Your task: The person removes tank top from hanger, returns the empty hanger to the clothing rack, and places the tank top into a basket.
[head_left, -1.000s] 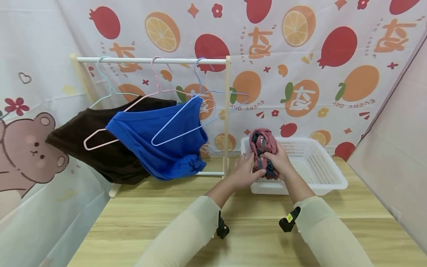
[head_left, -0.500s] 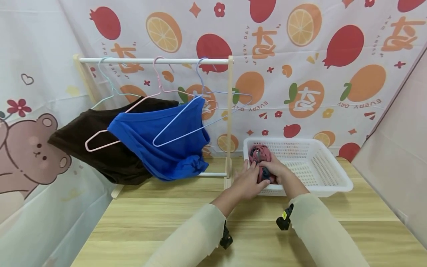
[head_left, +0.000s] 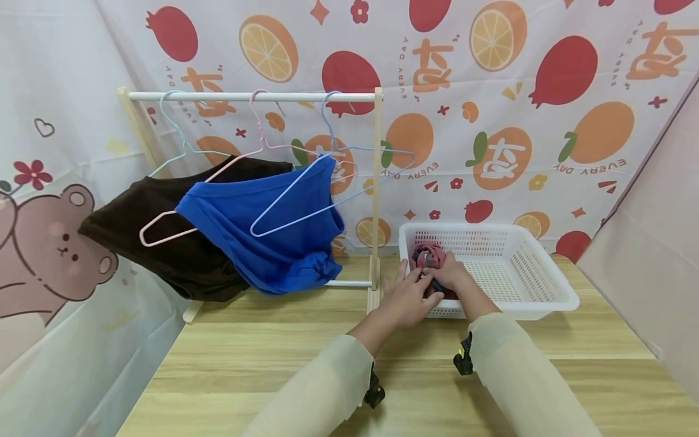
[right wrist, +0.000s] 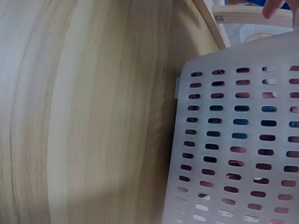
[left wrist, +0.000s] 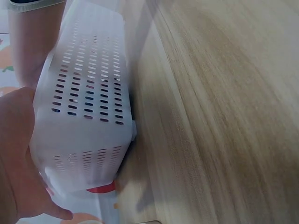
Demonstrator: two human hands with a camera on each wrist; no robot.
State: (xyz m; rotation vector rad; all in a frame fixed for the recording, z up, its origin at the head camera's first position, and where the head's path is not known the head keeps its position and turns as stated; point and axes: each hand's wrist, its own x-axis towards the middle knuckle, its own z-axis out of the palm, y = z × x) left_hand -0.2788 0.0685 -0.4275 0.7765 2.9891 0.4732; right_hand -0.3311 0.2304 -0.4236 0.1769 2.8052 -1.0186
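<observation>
A bundled pink and dark grey garment (head_left: 430, 255) lies in the left end of a white perforated plastic basket (head_left: 546, 308). My right hand (head_left: 452, 272) grips the bundle from the right, with its far fingers hidden. My left hand (head_left: 406, 298) reaches over the basket's front left corner; some of its extended fingers touch the cloth while others spread outside the wall. In the left wrist view, the left hand (left wrist: 16, 154) shows an outstretched finger beside the basket. Pink and dark cloth shows through the slots of the basket wall (right wrist: 224, 154) in the right wrist view.
Left of the basket stands a wooden rack with a white rail (head_left: 218, 96). Brown (head_left: 158, 243) and blue (head_left: 262, 230) tops hang there, along with a light blue hanger (head_left: 295, 226) near the right post (head_left: 377, 182). A printed curtain (head_left: 448, 73) backs the wooden table (head_left: 273, 364).
Both hands have lowered the bundle from above the basket's left end down into it. During the last half second, the bundle has settled slightly lower, with both hands still at it.
</observation>
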